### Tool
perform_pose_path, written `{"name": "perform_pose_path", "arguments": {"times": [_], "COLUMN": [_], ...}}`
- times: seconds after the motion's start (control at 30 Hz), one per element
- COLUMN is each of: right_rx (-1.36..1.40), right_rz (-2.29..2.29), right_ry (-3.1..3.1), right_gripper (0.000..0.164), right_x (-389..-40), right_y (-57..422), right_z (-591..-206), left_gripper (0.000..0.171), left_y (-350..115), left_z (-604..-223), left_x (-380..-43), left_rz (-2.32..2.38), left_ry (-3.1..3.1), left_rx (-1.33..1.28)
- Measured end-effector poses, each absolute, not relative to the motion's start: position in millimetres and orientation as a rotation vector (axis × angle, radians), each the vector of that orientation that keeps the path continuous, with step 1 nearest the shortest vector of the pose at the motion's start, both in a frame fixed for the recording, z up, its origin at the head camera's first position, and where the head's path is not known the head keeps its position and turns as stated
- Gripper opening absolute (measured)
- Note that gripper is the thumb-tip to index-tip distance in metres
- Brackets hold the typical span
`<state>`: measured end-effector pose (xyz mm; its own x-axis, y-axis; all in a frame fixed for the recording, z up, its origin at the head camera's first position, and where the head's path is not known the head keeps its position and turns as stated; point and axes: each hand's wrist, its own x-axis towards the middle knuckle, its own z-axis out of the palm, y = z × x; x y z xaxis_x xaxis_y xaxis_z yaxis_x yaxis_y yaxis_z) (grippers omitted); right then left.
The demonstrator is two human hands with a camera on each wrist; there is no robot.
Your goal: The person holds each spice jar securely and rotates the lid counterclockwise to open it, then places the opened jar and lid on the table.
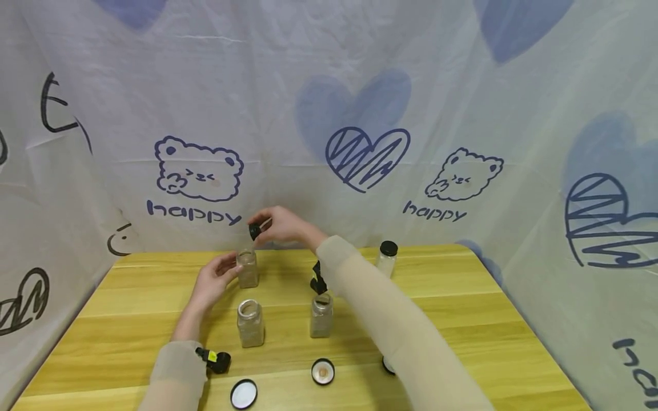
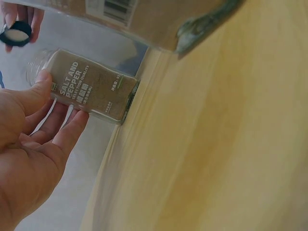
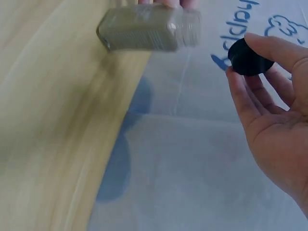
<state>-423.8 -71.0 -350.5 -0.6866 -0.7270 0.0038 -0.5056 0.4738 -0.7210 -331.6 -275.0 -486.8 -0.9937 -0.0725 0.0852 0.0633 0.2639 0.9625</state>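
At the back of the table stands a glass jar (image 1: 248,271) of brown powder, labelled "SALT AND PEPPER" in the left wrist view; its mouth is uncovered. My left hand (image 1: 213,279) grips it from the left side, thumb in front and fingers behind. Just above the mouth, my right hand (image 1: 281,224) pinches a black lid (image 3: 249,57), apart from the jar. The lid's pale inside shows in the left wrist view. Closer to me stand two more uncovered jars, one on the left (image 1: 251,334) and one in the middle (image 1: 321,322).
A jar with a black lid (image 1: 388,249) stands at the back right, partly hidden by my right sleeve. Two lids, one at left (image 1: 244,394) and one at centre (image 1: 323,371), lie inside up near the front. Another lid (image 1: 389,365) is partly covered by the sleeve. A printed cloth hangs behind.
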Motion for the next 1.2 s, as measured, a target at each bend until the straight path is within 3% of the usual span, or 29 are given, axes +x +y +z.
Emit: {"name": "perform_pose_path", "arguments": {"times": [0.33,1.2], "right_rx": [-0.894,-0.903], "right_rz": [-1.197,-0.816], "right_ry": [2.364,2.267], "right_gripper": [0.053,0.055], "right_x": [-435.8,-450.6], "right_y": [-41.2,-18.7], "right_z": [-356.7,-418.4], "left_gripper": [0.056,0.053], "left_y": [-274.6,-271.4], "left_z": [-487.4,-487.6], "left_x": [-330.9,-332.3], "left_rz": [-1.838,-1.840], "left_ry": [-2.407,-2.389], "left_rx": [0.021,0.032]}}
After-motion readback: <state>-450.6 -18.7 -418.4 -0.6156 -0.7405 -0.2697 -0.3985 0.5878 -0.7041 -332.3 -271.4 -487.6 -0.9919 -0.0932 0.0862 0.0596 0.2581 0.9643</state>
